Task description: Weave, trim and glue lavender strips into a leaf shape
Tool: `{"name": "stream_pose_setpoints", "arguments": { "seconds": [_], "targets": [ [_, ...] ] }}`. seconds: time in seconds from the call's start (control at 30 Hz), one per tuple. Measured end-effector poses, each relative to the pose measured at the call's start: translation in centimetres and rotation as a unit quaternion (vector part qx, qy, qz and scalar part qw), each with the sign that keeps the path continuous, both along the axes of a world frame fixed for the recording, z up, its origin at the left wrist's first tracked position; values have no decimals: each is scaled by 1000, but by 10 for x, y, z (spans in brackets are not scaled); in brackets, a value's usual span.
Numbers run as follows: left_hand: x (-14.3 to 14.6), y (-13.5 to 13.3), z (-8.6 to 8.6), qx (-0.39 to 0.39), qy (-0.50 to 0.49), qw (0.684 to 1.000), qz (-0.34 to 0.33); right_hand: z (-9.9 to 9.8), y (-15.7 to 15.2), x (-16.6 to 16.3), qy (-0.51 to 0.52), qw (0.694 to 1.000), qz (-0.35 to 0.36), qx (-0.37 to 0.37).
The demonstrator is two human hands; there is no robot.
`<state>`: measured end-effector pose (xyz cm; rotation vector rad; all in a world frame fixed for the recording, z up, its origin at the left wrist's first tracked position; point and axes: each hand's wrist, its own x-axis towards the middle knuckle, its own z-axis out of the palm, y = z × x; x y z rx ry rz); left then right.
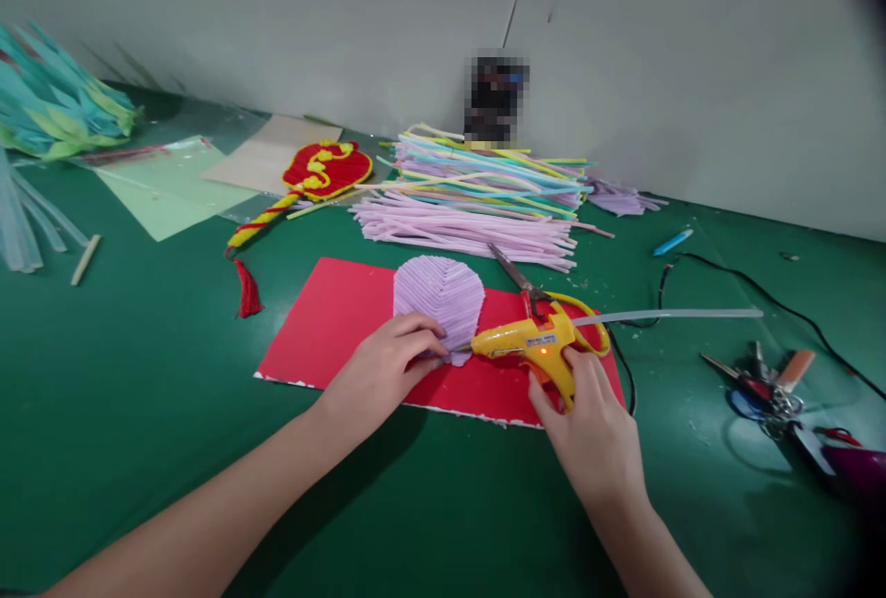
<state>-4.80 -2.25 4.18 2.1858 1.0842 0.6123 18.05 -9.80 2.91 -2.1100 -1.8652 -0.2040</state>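
Observation:
A lilac leaf-shaped piece made of straws [440, 295] lies on a red sheet [332, 321] on the green table. My left hand [384, 367] presses its fingers on the lower edge of the lilac piece. My right hand [593, 427] grips the handle of a yellow glue gun [530, 344], whose nozzle points left at the bottom tip of the lilac piece. A clear glue stick [678, 314] sticks out of the gun's back. Its orange light is on.
Scissors with yellow handles [532, 289] lie behind the gun. A pile of coloured straws [477, 201] sits further back, a red and yellow fan [305, 187] to its left. Keys [768, 390] and a black cable [748, 280] lie at the right.

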Motion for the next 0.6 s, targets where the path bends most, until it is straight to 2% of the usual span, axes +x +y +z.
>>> {"name": "stream_pose_setpoints", "arguments": {
  "seconds": [0.6],
  "targets": [
    [0, 1, 0, 4, -6, 1000, 0, -1, -1, 2, 28, 1000, 9, 2]
  ]
}}
